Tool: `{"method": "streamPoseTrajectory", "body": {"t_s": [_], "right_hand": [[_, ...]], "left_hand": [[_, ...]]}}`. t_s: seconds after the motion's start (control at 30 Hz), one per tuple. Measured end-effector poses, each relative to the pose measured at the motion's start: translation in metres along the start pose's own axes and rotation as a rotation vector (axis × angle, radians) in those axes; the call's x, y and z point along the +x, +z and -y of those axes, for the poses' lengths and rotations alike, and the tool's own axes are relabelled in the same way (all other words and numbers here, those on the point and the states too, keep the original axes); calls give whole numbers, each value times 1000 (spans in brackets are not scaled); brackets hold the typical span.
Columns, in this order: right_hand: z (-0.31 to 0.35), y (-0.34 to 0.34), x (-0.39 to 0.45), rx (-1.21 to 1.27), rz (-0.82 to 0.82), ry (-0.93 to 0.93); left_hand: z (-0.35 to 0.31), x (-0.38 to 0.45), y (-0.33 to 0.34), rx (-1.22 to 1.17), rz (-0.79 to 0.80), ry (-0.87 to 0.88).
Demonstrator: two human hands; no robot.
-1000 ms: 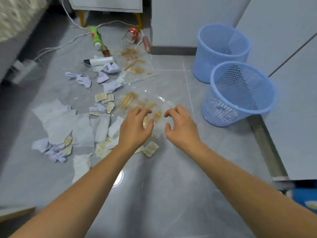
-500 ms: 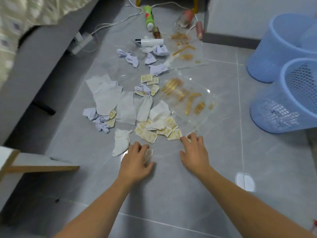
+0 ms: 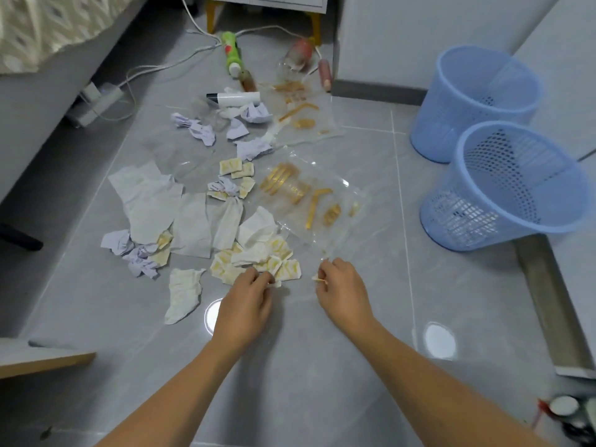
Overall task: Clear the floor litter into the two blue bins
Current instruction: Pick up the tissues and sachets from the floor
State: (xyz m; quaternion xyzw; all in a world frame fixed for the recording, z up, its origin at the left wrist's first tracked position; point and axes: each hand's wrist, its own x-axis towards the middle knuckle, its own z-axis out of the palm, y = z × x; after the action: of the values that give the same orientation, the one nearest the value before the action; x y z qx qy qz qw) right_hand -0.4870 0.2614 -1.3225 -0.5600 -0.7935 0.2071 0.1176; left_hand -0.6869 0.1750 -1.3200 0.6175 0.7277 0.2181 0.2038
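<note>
Both hands reach down to the near edge of a litter pile on the grey tiled floor point(image 3: 322, 366). The left hand point(image 3: 243, 306) has its grip pinched closed on a small cream-and-yellow paper sachet point(image 3: 274, 283) at the front of a cluster of like sachets point(image 3: 277, 256). The right hand point(image 3: 343, 296) is curled, thumb and forefinger closed on a thin yellowish scrap point(image 3: 319, 279); what the scrap is I cannot tell, as it is too small.

Two light-blue perforated plastic bins stand at the right, touching: the nearer bin point(image 3: 512, 188) and the farther bin point(image 3: 477, 101) behind it. Both are well apart from the hands.

Two clear plastic bags with gold printing lie on the floor: one large bag point(image 3: 309, 201) just beyond the right hand, and a second bag point(image 3: 300, 111) farther back. Flat white paper towels point(image 3: 151, 201) lie left of centre, and one crumpled white towel point(image 3: 183, 295) lies left of the left hand. Crumpled lilac paper wads number about seven, some near point(image 3: 138, 256) and some farther back point(image 3: 200, 130). At the back lie one green plastic bottle point(image 3: 232, 53), one white tube with a black cap point(image 3: 233, 99), and one clear tipped bottle with a red label point(image 3: 298, 54).
</note>
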Motion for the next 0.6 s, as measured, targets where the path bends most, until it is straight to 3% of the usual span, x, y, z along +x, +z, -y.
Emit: {"method": "streamPoseTrajectory", "body": {"t_s": [0.2,0.37,0.43,0.53,0.6], "right_hand": [[-1,-134,43,208,-496,1],[-75,-259,71,149,-797,143],[-110,-290,76,106,-778,226],[-149,-312,80,-38,-474,360],[-159,-311,81,-115,-362,379]], "left_hand": [[-128,101,-17,-154,-187,278],[-275,184,-8,-218,-271,533],[-323,210,3,-190,-203,544],[-365,232,16,28,29,471],[-363,231,21,63,51,431]]}}
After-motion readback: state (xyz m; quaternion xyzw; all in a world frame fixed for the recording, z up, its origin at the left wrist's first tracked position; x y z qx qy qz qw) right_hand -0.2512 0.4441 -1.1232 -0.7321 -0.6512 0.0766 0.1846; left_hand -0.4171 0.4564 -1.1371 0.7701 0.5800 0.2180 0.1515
